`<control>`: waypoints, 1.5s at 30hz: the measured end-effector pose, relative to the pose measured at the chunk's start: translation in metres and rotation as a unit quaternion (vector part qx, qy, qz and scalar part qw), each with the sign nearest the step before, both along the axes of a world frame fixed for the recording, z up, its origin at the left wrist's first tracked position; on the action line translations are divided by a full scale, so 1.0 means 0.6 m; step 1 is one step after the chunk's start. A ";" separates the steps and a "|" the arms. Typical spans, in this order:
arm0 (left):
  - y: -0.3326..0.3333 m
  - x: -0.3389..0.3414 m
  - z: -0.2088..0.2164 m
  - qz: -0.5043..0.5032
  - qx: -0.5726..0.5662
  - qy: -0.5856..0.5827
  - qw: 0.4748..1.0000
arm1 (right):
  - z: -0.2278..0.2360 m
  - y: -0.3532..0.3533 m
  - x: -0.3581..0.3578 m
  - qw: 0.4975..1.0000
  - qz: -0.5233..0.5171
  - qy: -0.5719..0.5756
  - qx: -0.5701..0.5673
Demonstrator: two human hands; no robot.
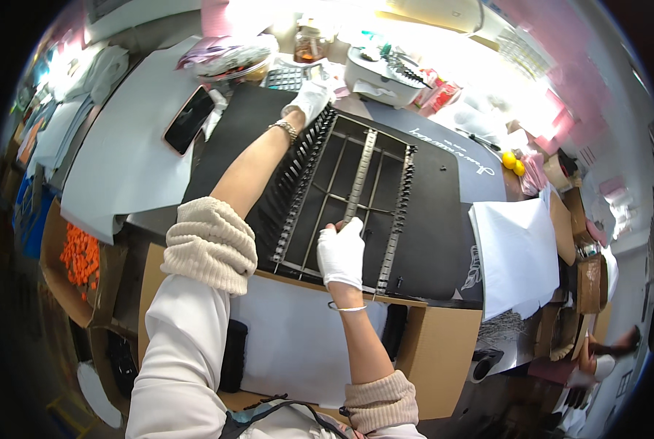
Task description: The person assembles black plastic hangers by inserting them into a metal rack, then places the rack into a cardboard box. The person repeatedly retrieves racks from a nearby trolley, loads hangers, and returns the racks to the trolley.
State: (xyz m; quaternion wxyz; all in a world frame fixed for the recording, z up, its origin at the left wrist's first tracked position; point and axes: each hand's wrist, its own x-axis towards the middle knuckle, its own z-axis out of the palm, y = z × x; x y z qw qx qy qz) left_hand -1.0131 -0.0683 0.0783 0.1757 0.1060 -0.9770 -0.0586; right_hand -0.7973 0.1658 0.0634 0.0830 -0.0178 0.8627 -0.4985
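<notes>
A metal wire rack [320, 190] lies on a black mat [433, 219], its length running away from me. Rows of small black pieces line its left and right rails. Down its middle runs a notched metal strip [361, 172]. My right hand [343, 252], in a white glove, is closed around the strip's near end, thumb and fingers pinched together. At the rack's far left corner, beside the left row of black pieces [309, 146], is my gloved left hand [311, 101]. Glare and the hand itself hide its fingers.
A phone [189, 121] lies on white sheeting at the left. Behind the rack stand a jar [309, 45] and a grey-white bin [380, 77]. White paper [517, 252] lies right of the mat. A carton of orange pieces [80, 256] sits lower left. Another person is at far right.
</notes>
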 end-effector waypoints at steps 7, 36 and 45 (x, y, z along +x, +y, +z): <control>0.019 0.022 0.067 -0.073 0.033 -0.039 0.996 | 0.006 0.000 -0.002 1.000 0.000 -0.006 0.015; 0.069 0.353 0.053 -0.122 0.163 -0.225 0.953 | 0.031 -0.003 0.081 0.861 0.051 0.506 -0.001; 0.082 0.411 0.045 -0.086 0.370 -0.232 0.895 | -0.003 -0.041 0.116 0.882 0.104 0.448 0.106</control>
